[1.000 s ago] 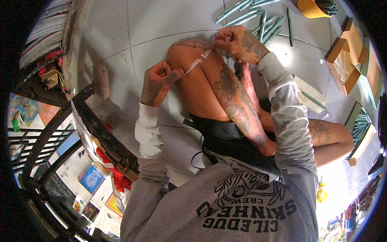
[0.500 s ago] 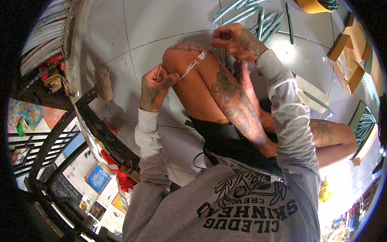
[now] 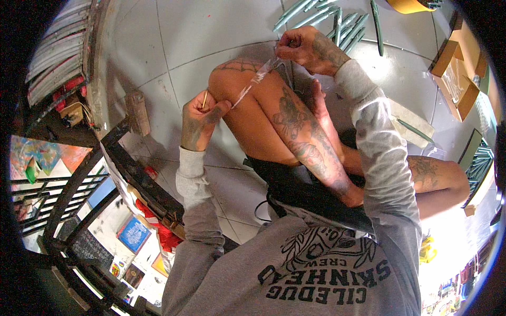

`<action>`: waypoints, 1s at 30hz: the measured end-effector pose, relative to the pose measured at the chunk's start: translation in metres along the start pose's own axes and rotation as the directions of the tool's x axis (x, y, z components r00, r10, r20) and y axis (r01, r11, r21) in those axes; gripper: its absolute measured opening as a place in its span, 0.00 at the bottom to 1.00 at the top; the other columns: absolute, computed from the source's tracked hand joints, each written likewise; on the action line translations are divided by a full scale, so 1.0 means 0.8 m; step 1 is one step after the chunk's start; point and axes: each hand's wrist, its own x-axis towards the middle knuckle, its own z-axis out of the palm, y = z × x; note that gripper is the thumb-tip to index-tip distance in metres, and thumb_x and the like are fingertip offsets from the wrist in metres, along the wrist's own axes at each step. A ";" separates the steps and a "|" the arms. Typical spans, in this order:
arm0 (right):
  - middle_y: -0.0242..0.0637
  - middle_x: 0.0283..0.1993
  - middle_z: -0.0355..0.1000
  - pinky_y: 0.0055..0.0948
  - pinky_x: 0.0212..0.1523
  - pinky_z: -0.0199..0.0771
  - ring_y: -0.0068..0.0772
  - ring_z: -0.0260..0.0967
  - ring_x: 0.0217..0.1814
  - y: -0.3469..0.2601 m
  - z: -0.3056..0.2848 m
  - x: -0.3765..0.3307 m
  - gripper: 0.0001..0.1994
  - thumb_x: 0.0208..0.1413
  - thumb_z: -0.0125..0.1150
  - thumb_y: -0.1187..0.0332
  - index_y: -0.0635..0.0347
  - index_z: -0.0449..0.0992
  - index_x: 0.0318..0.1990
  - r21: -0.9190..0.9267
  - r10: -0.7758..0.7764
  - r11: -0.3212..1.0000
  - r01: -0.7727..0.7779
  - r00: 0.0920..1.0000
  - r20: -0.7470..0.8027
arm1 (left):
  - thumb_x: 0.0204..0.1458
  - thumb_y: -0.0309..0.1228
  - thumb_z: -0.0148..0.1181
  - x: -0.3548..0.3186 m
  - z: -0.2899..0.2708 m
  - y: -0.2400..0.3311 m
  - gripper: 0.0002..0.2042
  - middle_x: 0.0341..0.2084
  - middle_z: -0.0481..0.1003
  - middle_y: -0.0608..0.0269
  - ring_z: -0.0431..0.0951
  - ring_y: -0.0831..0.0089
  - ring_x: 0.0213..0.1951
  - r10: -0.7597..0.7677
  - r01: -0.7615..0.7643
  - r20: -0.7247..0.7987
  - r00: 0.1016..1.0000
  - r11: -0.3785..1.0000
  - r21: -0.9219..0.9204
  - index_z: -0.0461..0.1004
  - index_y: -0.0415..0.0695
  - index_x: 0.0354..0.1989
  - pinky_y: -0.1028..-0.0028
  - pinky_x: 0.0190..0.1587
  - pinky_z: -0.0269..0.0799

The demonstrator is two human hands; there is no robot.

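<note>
A clear, shiny plastic strip [image 3: 257,79], perhaps a narrow sleeve, stretches slantwise across my raised knee between both hands. My left hand [image 3: 199,122], left of the knee, pinches its lower end between thumb and fingers. A thin pale-yellow stick [image 3: 204,100] also sticks up from those curled fingers. Beyond the knee, my right hand [image 3: 310,50] is closed at the strip's upper end; its fingertips partly hide what they grip. Several slender dark-green sticks, like pens [image 3: 345,29], lie on the floor just past my right hand.
Right of me lie an open cardboard box [image 3: 448,100], a pale flat block [image 3: 392,113] with one green stick on it, and a box of green sticks [image 3: 480,163]. A yellow container [image 3: 408,5] stands far right. A dark wooden frame [image 3: 139,171] borders my left side.
The plastic strip has turned and shows wider and clearer near my right hand. Both hands have shifted slightly left, still closed on it.
</note>
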 end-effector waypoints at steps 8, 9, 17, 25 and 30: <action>0.34 0.28 0.77 0.25 0.23 0.71 0.19 0.70 0.26 -0.010 -0.015 -0.004 0.11 0.57 0.62 0.64 0.66 0.78 0.37 -0.027 -0.013 1.000 0.013 1.000 -0.006 | 0.48 0.34 0.71 -0.003 0.001 0.013 0.21 0.15 0.55 0.81 0.49 0.87 0.20 -0.028 0.028 -0.003 1.000 0.997 0.077 0.58 0.51 0.18 0.80 0.21 0.43; 0.34 0.28 0.76 0.25 0.21 0.69 0.19 0.69 0.24 -0.006 -0.013 -0.001 0.11 0.57 0.62 0.64 0.65 0.78 0.37 -0.022 -0.059 0.998 0.059 0.998 -0.026 | 0.49 0.33 0.71 -0.003 0.001 0.013 0.21 0.15 0.55 0.81 0.49 0.87 0.20 -0.026 0.025 0.000 1.000 0.995 0.097 0.58 0.51 0.18 0.80 0.21 0.43; 0.32 0.27 0.75 0.25 0.15 0.65 0.18 0.65 0.19 -0.005 -0.016 -0.002 0.12 0.57 0.63 0.63 0.66 0.78 0.37 0.039 0.029 0.999 -0.028 0.999 -0.038 | 0.50 0.29 0.67 -0.005 0.005 0.025 0.20 0.15 0.56 0.81 0.50 0.88 0.19 -0.036 0.036 -0.001 0.999 0.982 0.185 0.58 0.50 0.18 0.80 0.21 0.43; 0.30 0.25 0.74 0.24 0.14 0.63 0.18 0.62 0.16 0.003 -0.020 -0.001 0.11 0.57 0.62 0.63 0.64 0.78 0.37 -0.006 -0.014 1.000 0.014 0.999 -0.034 | 0.50 0.29 0.67 -0.007 0.009 0.033 0.19 0.15 0.56 0.81 0.50 0.87 0.19 -0.046 0.047 -0.008 0.999 0.983 0.177 0.58 0.50 0.18 0.81 0.21 0.44; 0.27 0.21 0.69 0.24 0.13 0.61 0.16 0.60 0.14 0.002 -0.027 -0.001 0.11 0.58 0.62 0.63 0.63 0.77 0.35 -0.008 0.005 1.000 -0.005 1.000 -0.022 | 0.50 0.29 0.67 -0.006 0.005 0.027 0.19 0.15 0.57 0.81 0.51 0.88 0.20 -0.051 0.053 -0.016 0.999 0.980 0.194 0.59 0.50 0.18 0.81 0.22 0.44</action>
